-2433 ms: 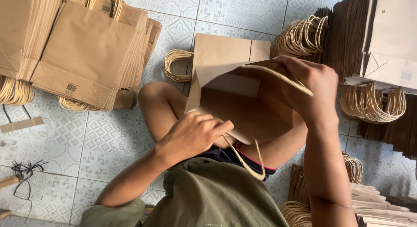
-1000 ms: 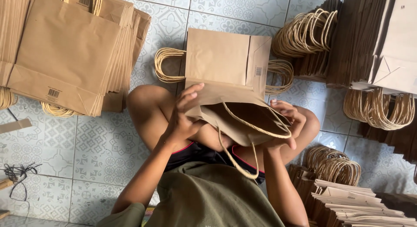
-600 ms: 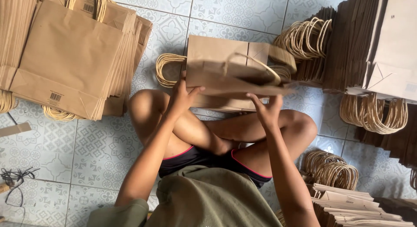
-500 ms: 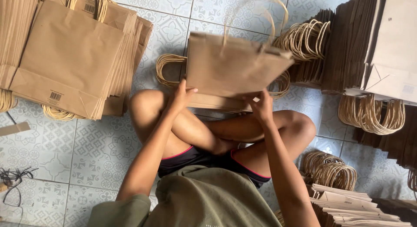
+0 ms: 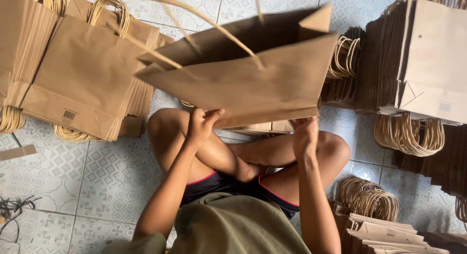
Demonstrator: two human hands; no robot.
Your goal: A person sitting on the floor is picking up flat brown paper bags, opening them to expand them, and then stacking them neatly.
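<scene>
Floor [image 5: 112, 186]: pale patterned tiles. Upper left of frame: stack of flat brown paper bags [image 5: 82, 74] lay on it, rope handles sticking out at top and bottom edges. Right side: tall dark stacks of folded bags [image 5: 418, 59], handle loops [image 5: 408, 135] spilling onto the tiles. Lower right: further bag pile [image 5: 384, 232] with coiled handles. Left edge: tape strip [image 5: 17, 152]; lower left: dark cord tangle [image 5: 14, 210].

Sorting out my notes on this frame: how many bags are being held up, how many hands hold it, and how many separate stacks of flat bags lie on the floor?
Open paper bag held up: 1
Hands on it, left hand and right hand: 2
Stacks of flat bags, roughly: left, right, lower right: 3
Total: 6
</scene>
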